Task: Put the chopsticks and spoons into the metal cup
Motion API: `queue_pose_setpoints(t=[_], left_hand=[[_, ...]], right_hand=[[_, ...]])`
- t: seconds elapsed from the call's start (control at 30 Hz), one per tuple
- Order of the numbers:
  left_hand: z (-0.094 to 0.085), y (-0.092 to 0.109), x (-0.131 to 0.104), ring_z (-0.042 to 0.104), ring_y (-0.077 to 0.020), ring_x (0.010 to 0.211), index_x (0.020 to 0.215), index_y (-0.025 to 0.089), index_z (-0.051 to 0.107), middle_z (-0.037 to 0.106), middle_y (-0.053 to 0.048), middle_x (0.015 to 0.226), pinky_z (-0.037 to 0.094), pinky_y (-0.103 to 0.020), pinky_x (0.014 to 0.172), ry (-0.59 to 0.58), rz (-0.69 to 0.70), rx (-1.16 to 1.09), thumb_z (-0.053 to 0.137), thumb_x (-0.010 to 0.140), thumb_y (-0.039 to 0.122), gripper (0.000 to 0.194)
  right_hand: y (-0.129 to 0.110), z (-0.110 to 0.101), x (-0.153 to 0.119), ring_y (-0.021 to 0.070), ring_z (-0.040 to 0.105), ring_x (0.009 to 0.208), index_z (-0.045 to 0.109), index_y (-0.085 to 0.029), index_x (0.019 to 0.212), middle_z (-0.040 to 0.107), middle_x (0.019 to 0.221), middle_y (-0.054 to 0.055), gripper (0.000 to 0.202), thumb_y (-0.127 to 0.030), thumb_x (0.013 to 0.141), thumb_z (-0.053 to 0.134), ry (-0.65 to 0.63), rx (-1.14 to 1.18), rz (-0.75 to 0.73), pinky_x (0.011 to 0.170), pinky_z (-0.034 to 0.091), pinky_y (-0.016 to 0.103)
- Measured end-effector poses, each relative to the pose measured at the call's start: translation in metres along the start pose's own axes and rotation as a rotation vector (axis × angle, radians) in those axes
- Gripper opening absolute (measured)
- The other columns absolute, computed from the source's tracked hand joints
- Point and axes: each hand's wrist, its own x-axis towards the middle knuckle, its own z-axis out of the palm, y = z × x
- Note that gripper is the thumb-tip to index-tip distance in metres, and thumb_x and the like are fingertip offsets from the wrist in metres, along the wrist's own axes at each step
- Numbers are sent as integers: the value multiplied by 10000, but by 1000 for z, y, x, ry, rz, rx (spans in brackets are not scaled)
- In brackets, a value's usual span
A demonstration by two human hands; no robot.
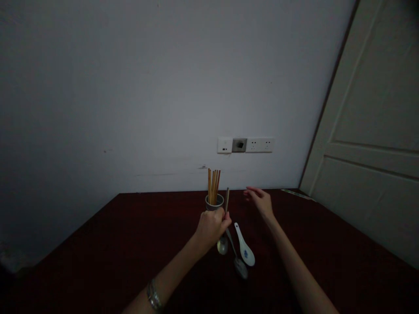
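My left hand [213, 225] is closed around the handle of a metal spoon [222, 246]. The handle rises above the fingers and the bowl shows below the fist, while the middle is hidden by the hand. Just behind this hand stands a grey cup [215, 208], partly covered by it, with several wooden chopsticks [214, 187] upright inside. My right hand [261, 201] is to the right of the cup, its fingers stretched out and holding nothing. Between my forearms lie a white ceramic spoon [245, 250] with a blue mark and a darker metal spoon [241, 267].
The dark red tabletop [147, 226] reaches back to a pale wall [163, 96]. Sockets and switch plates [259, 145] are set in the wall behind the cup. A panelled door [369, 131] borders the right side, and a thin flat strip [297, 194] lies at the back right edge.
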Motion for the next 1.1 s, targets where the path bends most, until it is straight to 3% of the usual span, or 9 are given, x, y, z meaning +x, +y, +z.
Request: queue_pose_setpoints(t=[0.13, 0.27, 0.47, 0.7, 0.87, 1.0, 1.1], left_hand=[[-10, -4, 10, 625, -168, 640, 747, 152, 591, 650, -61, 685, 426, -244, 596, 62, 52, 10, 367, 873, 305, 299], [-13, -8, 13, 629, -169, 671, 748, 154, 590, 655, -68, 704, 443, -248, 633, 53, 51, -14, 385, 869, 292, 275], [-8, -15, 13, 629, -175, 695, 795, 153, 599, 660, -78, 737, 454, -261, 655, 36, 75, -51, 373, 873, 295, 278], [-2, -18, 13, 624, -168, 699, 797, 162, 603, 657, -71, 743, 444, -254, 657, 37, 78, -69, 364, 868, 302, 286], [-8, -20, 14, 609, -160, 675, 772, 180, 613, 649, -48, 705, 417, -248, 625, 68, 38, -74, 410, 832, 378, 290], [-18, -31, 19, 585, -142, 674, 723, 178, 598, 630, -37, 692, 411, -240, 640, 126, 7, -115, 419, 819, 394, 296], [-18, -46, 25, 580, -147, 801, 834, 184, 582, 634, -39, 836, 424, -243, 722, 200, -57, -184, 430, 822, 352, 228]], right_hand=[[-62, 33, -23, 206, 661, 781, 657, -156, 881, 702, 813, 73, 307, -352, 645, 676, -232, 148, 20, 653, 546, 316], [-87, 52, -47, 202, 660, 799, 637, -169, 972, 699, 881, 70, 367, -349, 656, 683, -368, 198, 34, 714, 539, 334], [-89, 63, -59, 204, 659, 788, 630, -172, 977, 697, 847, 64, 412, -308, 601, 727, -426, 140, -22, 683, 537, 313], [-82, 67, -60, 214, 666, 744, 651, -153, 906, 698, 800, 75, 366, -329, 595, 728, -370, 95, -39, 649, 542, 314], [-80, 66, -59, 201, 665, 709, 654, -148, 857, 695, 761, 59, 351, -304, 560, 754, -346, 86, -25, 641, 548, 306], [-85, 64, -46, 191, 662, 670, 646, -156, 877, 691, 729, 45, 360, -310, 569, 750, -316, 77, -59, 594, 552, 303], [-94, 63, -25, 190, 662, 673, 638, -159, 899, 687, 719, 37, 376, -323, 577, 742, -274, 65, -121, 588, 552, 306]])
